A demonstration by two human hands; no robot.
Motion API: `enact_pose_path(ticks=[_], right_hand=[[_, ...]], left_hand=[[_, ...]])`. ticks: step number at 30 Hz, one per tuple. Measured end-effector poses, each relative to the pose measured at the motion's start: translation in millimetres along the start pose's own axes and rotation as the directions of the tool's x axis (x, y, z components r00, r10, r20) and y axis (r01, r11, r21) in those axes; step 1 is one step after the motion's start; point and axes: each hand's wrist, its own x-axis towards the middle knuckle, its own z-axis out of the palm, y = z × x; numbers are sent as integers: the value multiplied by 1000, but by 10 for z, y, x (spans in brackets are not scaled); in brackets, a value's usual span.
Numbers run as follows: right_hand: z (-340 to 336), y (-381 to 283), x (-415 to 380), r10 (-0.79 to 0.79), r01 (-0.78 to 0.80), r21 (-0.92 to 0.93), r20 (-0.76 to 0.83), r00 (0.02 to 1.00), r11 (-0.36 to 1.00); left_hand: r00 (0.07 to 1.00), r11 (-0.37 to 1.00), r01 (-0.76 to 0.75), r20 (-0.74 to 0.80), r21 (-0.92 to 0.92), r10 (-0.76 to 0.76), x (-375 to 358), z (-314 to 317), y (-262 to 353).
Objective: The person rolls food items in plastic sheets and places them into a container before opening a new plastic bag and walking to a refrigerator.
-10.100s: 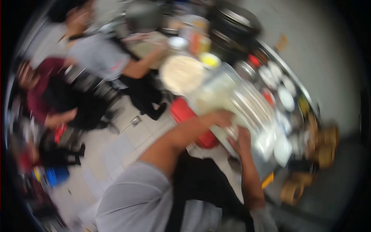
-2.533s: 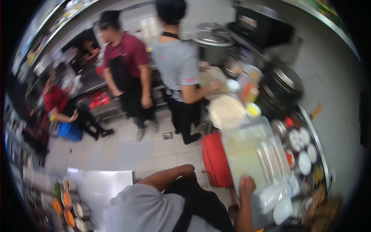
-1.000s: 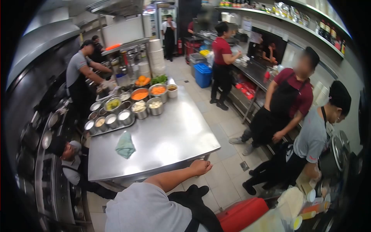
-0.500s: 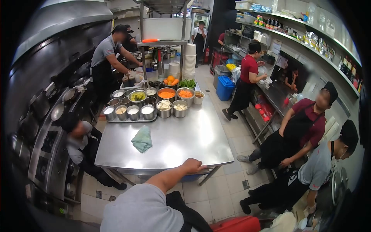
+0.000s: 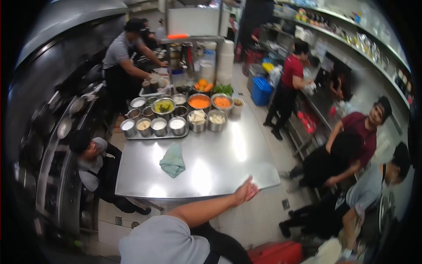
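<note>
My left hand (image 5: 246, 192) is at the near right corner of the steel table (image 5: 224, 171), at the end of my bare forearm. The hand is turned with part of the palm showing. Its thumb stands apart from loosely bent fingers, and I see nothing in it. Some blur covers the fingertips. My right hand is out of view. Farther in on the tabletop, left of the hand, lies a crumpled green cloth (image 5: 172, 162).
Several steel pots stand along the table's far side, with orange shreds (image 5: 199, 102) and white pieces (image 5: 197, 117); a tray (image 5: 154, 136) carries others. A person (image 5: 94, 154) crouches at the left. Two people (image 5: 351, 145) stand at right. A red container (image 5: 275, 254) is near the bottom.
My left hand has moved right along the table's near edge and turned, with the thumb now raised. The view has shifted slightly. The cloth still lies on the table.
</note>
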Motion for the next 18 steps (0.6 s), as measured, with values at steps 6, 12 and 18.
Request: enact_pose_path(ticks=[6, 12, 18], right_hand=[[1165, -1504, 839, -182, 120, 194, 341, 922, 974], [1382, -2876, 1266, -425, 251, 474, 306, 852, 844], [1619, -3315, 1310, -430, 247, 509, 280, 858, 824]], left_hand=[[945, 854, -38, 258, -519, 199, -366, 1168, 1132], [938, 836, -85, 240, -542, 251, -662, 1303, 1565], [948, 854, -78, 228, -514, 223, -830, 1262, 1637]])
